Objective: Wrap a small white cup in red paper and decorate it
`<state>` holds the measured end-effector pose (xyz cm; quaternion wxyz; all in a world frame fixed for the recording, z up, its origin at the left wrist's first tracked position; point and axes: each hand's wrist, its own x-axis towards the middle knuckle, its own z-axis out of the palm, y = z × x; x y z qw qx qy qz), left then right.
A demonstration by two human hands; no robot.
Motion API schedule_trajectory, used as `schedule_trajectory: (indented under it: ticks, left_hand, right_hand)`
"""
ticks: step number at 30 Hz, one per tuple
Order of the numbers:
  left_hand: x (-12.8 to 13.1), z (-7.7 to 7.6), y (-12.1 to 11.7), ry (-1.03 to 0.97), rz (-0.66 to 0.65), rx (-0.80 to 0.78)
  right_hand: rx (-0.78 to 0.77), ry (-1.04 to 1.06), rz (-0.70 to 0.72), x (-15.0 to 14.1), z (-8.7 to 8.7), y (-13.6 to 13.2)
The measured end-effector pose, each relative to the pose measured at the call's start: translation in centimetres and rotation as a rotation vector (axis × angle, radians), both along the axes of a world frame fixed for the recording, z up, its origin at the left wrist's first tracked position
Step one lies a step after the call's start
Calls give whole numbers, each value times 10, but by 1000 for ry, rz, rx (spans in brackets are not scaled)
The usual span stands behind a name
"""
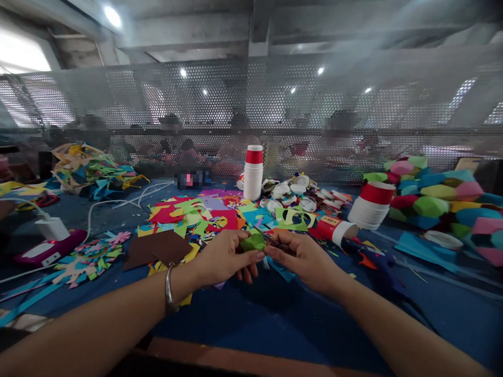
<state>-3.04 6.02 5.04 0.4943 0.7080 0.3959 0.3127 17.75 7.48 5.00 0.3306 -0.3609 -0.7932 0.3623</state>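
Between thumb and fingers, my left hand [228,256] pinches a small piece of green paper [253,242]. My right hand [304,259] is closed around a pair of scissors [268,236], whose thin dark blades point left behind the green paper; the handles are mostly hidden by my fingers. The right fingertips meet the right edge of the paper. Both hands are held above the blue table [251,320], in front of a heap of coloured paper scraps [188,216]. Sheets of brown paper [156,248] lie left of my left hand.
A tall stack of paper cups [253,175] stands at the back. A second stack [370,206] leans at the right, near a tipped red cup [335,230] and a blue glue gun [376,270]. Purple power strip [51,247] and white cables are left. Colourful paper shapes [441,200] fill the right.
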Motion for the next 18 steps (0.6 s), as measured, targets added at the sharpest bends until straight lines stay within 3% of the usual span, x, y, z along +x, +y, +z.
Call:
schedule_trajectory:
  ticks: [5, 11, 18]
  left_hand:
    - [-4, 1, 4, 47, 82, 264]
    - [-16, 3, 17, -108, 90, 34]
    - [-26, 12, 19, -212, 141, 18]
  right_hand:
    - [-41, -11, -17, -1, 3, -2]
    - [-6, -18, -42, 2, 7, -5]
    - [77, -134, -91, 5, 8, -7]
